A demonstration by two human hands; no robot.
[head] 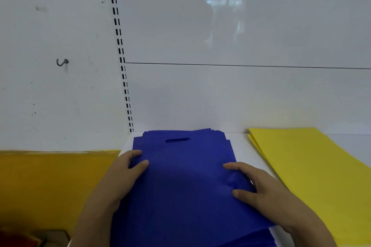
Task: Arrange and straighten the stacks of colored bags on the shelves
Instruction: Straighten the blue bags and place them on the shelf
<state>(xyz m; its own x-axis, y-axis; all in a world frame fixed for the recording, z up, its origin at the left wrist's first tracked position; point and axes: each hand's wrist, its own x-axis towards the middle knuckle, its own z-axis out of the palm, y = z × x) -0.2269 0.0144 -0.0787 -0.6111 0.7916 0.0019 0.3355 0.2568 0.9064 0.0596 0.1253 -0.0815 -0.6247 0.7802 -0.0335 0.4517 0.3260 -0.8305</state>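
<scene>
A stack of blue bags [186, 178] with a cut-out handle slot lies on the white shelf [248, 150], its far edges slightly fanned. My left hand [118, 182] holds the stack's left edge, thumb on top and fingers curled round the side. My right hand [263, 192] grips the right edge, where the top bag is creased under its thumb and fingers. A stack of yellow bags [313, 174] lies flat to the right, apart from the blue one.
The white back panel [230, 96] rises behind the shelf, with a slotted upright [122, 62] at its left. Left of it a white wall carries a metal hook [62, 62] above a yellow band [50, 182].
</scene>
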